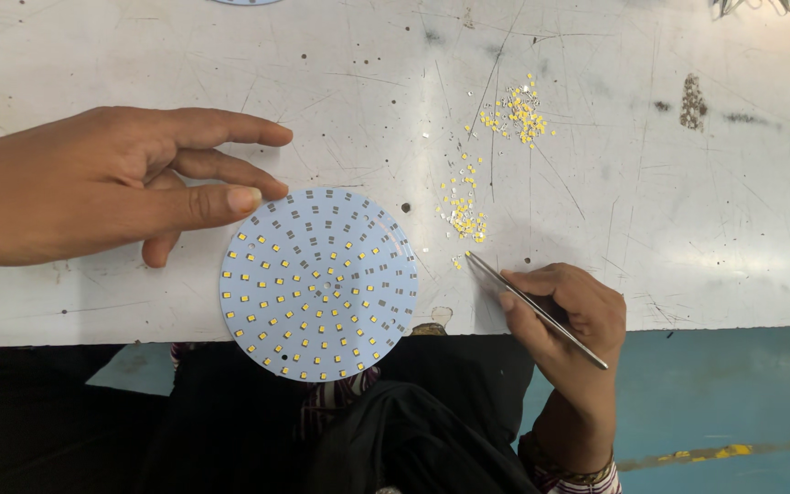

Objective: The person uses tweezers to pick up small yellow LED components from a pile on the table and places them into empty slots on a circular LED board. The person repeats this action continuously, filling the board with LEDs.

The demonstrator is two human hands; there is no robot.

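Two hands: left hand (102, 187) steadies round board (318, 284); right hand (571, 316) pinches steel tweezers (536, 309).

Your thin, shiny steel tweezers (536, 309) catch the light; at nine o'clock of them, the round white circuit board (318, 284) looks smooth and matt (glossy yellow chips on it), on a scratched, dull white-painted tabletop (688, 229).
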